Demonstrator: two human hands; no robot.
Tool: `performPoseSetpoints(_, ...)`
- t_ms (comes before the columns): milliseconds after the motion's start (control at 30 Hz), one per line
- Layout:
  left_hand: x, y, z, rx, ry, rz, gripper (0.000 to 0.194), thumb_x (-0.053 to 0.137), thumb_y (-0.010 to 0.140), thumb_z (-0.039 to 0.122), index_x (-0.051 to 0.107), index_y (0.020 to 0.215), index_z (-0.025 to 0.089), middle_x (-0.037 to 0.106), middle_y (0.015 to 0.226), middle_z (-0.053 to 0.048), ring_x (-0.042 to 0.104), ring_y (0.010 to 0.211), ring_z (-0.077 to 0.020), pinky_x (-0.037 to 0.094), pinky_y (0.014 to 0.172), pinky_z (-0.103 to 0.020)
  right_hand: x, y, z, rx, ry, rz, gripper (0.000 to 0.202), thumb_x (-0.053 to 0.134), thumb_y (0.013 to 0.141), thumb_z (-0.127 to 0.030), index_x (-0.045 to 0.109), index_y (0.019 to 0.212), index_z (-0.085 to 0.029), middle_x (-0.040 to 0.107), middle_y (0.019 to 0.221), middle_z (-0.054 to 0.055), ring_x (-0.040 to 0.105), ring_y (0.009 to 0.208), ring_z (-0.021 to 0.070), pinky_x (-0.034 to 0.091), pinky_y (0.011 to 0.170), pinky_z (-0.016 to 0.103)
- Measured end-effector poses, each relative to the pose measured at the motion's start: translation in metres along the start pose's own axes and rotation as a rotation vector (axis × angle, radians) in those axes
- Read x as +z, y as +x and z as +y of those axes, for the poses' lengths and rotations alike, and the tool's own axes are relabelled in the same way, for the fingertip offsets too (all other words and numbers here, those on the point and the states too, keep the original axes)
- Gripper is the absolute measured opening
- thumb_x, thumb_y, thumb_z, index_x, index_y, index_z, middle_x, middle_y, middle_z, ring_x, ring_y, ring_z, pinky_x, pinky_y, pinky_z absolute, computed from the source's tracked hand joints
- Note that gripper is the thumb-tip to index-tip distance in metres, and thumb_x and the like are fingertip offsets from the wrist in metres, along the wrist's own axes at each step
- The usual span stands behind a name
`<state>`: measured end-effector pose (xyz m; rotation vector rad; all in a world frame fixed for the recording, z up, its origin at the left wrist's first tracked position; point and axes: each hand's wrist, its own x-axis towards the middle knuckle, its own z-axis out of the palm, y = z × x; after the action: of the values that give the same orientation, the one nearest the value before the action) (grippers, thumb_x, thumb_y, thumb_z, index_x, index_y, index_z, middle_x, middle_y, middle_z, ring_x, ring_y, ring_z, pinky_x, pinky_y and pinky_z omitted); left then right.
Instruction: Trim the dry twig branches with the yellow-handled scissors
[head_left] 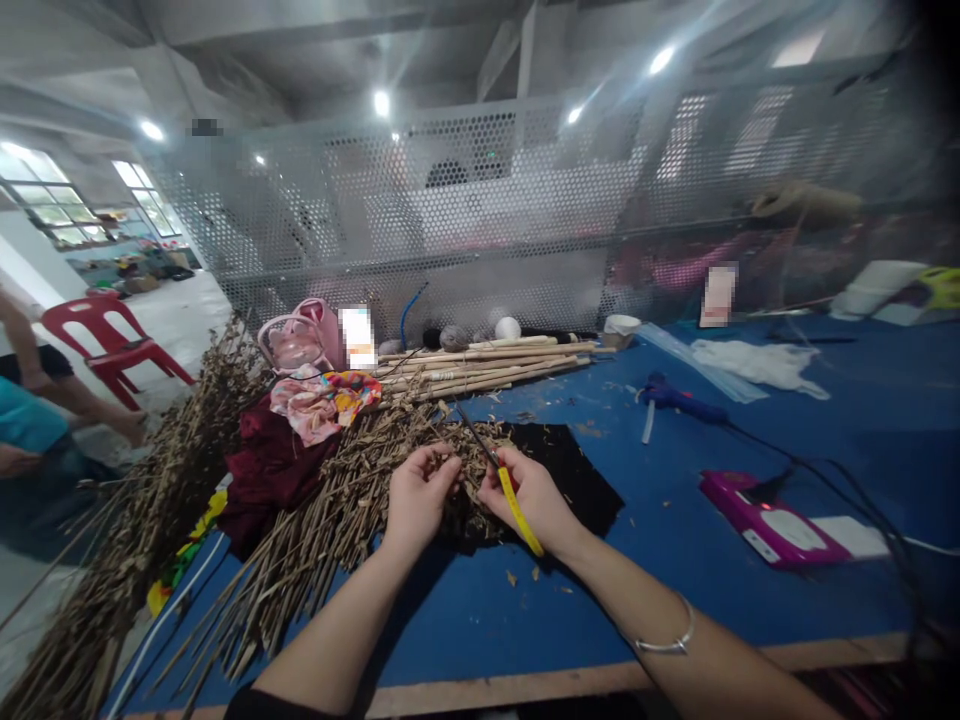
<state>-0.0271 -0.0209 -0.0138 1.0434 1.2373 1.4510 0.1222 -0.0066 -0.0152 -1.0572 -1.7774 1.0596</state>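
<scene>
My right hand [529, 500] is closed around scissors [516, 510] with yellow handles, their dark blades pointing up and away to the left. Close beside it, my left hand [420, 492] has its thumb and fingers pinched together; what they grip is too small to make out. Both hands are over a pile of dried brown plant stems [330, 500] with crumpled leaves. Under the hands and the pile's right end lies a black cloth [562, 465]. Leaf scraps are scattered on the blue tabletop [480, 625].
Wooden sticks [480, 362] lie behind the pile, beside a pink bag [304, 335]. A blue glue gun [682, 398] and a magenta device [772, 520] with cables sit to the right. A perforated metal panel [465, 210] stands behind. At left are another person's legs and a red chair [112, 340].
</scene>
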Motion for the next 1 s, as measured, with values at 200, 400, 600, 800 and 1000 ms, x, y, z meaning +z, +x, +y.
performPoseSetpoints(200, 0.002, -0.002, 0.0, -0.124, -0.119, 0.017, 0.031, 0.07, 0.061, 0.032, 0.058, 0.081, 0.013, 0.062, 0.06, -0.001, 0.059, 0.057, -0.0097, 0.046, 0.055, -0.019, 0.003, 0.0, 0.0, 0.01, 0.045, 0.039, 0.016, 0.054, 0.065, -0.022, 0.044, 0.077, -0.019, 0.05, 0.065, -0.004, 0.046, 0.051, 0.0075, 0.039, 0.049, 0.019)
performPoseSetpoints(400, 0.003, -0.004, 0.002, -0.06, -0.07, 0.048, 0.03, 0.067, 0.063, 0.035, 0.055, 0.08, 0.014, 0.057, 0.056, 0.002, 0.053, 0.049, -0.0073, 0.042, 0.045, -0.016, 0.002, 0.002, -0.012, 0.027, 0.09, 0.175, 0.016, 0.055, 0.065, -0.025, 0.043, 0.073, -0.019, 0.049, 0.063, -0.003, 0.046, 0.053, 0.0085, 0.04, 0.052, 0.02)
performPoseSetpoints(600, 0.003, -0.004, -0.001, -0.026, 0.108, -0.007, 0.035, 0.058, 0.07, 0.042, 0.058, 0.091, 0.015, 0.055, 0.056, 0.002, 0.05, 0.045, -0.0077, 0.041, 0.04, -0.017, -0.002, 0.006, -0.01, 0.019, 0.162, 0.294, 0.023, 0.06, 0.062, -0.026, 0.041, 0.072, -0.019, 0.048, 0.063, -0.004, 0.048, 0.055, 0.0095, 0.042, 0.056, 0.023)
performPoseSetpoints(800, -0.005, -0.001, 0.003, 0.241, 0.306, 0.016, 0.042, 0.059, 0.071, 0.036, 0.056, 0.108, 0.018, 0.059, 0.102, -0.01, 0.054, 0.06, -0.0095, 0.046, 0.051, -0.022, -0.003, 0.005, -0.007, 0.021, 0.169, 0.244, 0.023, 0.062, 0.062, -0.025, 0.042, 0.072, -0.019, 0.05, 0.063, -0.003, 0.048, 0.054, 0.0093, 0.041, 0.055, 0.022)
performPoseSetpoints(1000, -0.004, -0.004, 0.006, 0.39, 0.559, -0.196, 0.021, 0.059, 0.072, 0.031, 0.066, 0.087, 0.018, 0.058, 0.103, -0.008, 0.055, 0.073, -0.0129, 0.044, 0.066, -0.025, 0.005, 0.006, -0.004, 0.016, 0.284, 0.269, 0.028, 0.064, 0.062, -0.028, 0.041, 0.074, -0.019, 0.051, 0.064, -0.003, 0.05, 0.056, 0.01, 0.044, 0.057, 0.023)
